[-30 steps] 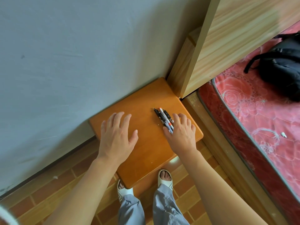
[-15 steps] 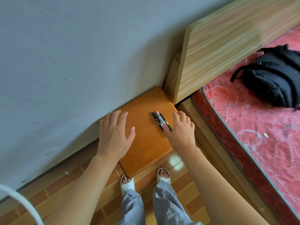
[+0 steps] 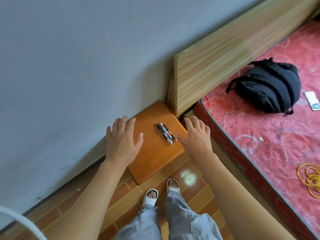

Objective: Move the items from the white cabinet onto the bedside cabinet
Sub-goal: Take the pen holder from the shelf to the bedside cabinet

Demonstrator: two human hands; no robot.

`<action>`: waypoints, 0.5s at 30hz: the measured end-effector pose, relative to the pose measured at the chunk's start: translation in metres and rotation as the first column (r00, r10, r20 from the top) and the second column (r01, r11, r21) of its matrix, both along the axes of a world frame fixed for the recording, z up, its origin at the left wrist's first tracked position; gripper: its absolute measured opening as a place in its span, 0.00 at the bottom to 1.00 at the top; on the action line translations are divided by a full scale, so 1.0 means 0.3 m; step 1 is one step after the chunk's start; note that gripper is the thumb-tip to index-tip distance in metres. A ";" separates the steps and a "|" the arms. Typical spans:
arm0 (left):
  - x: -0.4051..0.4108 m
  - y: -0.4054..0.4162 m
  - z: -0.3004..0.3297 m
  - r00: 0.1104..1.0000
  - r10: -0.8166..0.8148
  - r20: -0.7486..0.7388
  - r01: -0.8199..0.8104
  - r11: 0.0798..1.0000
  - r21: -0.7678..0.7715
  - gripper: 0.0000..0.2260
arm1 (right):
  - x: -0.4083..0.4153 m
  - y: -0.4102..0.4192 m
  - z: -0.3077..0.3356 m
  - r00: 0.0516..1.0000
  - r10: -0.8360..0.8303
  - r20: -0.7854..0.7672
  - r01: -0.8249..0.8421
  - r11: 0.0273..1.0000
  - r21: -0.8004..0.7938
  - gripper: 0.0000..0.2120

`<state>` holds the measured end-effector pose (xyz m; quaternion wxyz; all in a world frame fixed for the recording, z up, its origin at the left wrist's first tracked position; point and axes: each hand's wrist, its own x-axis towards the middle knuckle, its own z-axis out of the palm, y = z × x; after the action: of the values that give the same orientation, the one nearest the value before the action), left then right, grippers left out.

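Observation:
An orange-brown wooden bedside cabinet (image 3: 152, 153) stands in the corner between the grey wall and the bed's headboard. A small bundle of black and white pens (image 3: 165, 133) lies on its top, toward the right side. My left hand (image 3: 122, 141) hovers flat over the cabinet's left edge, fingers spread, holding nothing. My right hand (image 3: 196, 136) is spread over the cabinet's right edge, just right of the pens and apart from them. The white cabinet is not in view.
A light wooden headboard (image 3: 233, 54) rises right of the cabinet. The red patterned mattress (image 3: 263, 135) carries a black backpack (image 3: 270, 89), a small white card (image 3: 312, 103) and yellow rubber bands (image 3: 311, 177). My sandalled feet (image 3: 161, 189) stand on brick-pattern floor.
My right hand has lifted off the pens and drawn away to the right, leaving them on the cabinet. My left hand shifted left. The view pulled back and up.

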<state>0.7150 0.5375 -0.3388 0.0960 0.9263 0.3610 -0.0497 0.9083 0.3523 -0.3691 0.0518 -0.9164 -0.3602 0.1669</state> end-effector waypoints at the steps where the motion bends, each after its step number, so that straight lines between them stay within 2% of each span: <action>1: 0.004 -0.010 0.026 1.000 -0.009 0.002 0.009 1.000 0.002 0.29 | -0.007 -0.015 0.032 1.000 0.014 0.003 -0.014 1.000 0.006 0.32; 6: 0.047 -0.076 0.155 0.983 -0.185 0.022 0.185 0.983 -0.013 0.30 | -0.054 -0.136 0.189 0.999 0.043 0.007 -0.043 0.998 0.045 0.31; 11: 0.100 -0.140 0.314 0.904 -0.410 0.118 0.410 0.912 0.028 0.29 | -0.141 -0.342 0.346 0.987 -0.158 0.011 0.156 0.982 0.109 0.31; 15: 0.189 -0.202 0.422 0.785 -0.597 0.168 0.592 0.802 0.080 0.30 | -0.195 -0.521 0.448 0.943 -0.325 0.064 0.316 0.941 0.123 0.31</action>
<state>0.7718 0.4769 -0.2123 0.0979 0.9943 0.0411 0.0130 0.8498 0.1960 -0.2346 0.1142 -0.9647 -0.2166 0.0974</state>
